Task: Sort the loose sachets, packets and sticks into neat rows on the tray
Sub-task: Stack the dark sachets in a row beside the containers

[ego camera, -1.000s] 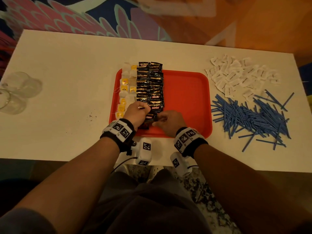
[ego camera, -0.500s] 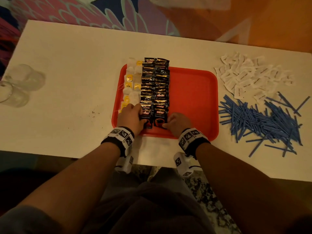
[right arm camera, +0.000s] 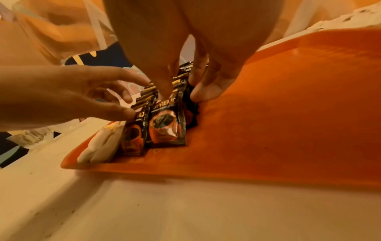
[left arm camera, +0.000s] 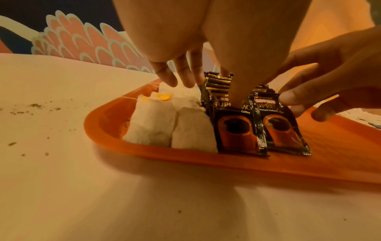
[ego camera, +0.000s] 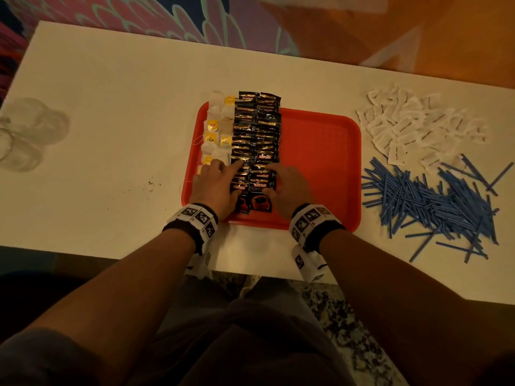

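A red tray (ego camera: 320, 162) holds two rows of black coffee sachets (ego camera: 256, 129) and, to their left, rows of white tea bags (ego camera: 217, 129). My left hand (ego camera: 214, 185) lies spread over the near end of these rows. Its thumb (left arm camera: 237, 91) presses on the left front sachet (left arm camera: 237, 130), and its fingers (left arm camera: 181, 76) touch the tea bags (left arm camera: 171, 127). My right hand (ego camera: 287, 188) rests against the right coffee row. Its thumb (right arm camera: 163, 84) presses on the front sachet (right arm camera: 164, 128), and its fingers (right arm camera: 206, 91) touch the row's right edge.
A loose pile of white sachets (ego camera: 412, 126) lies right of the tray, with a heap of blue sticks (ego camera: 434, 201) nearer to me. Clear glasses (ego camera: 28, 135) stand at the table's left edge. Crumbs (ego camera: 152, 185) dot the white table left of the tray.
Both hands have let go of the sachet they handled at the near end. They now lie flatter and a little farther up the coffee rows, one on each side.
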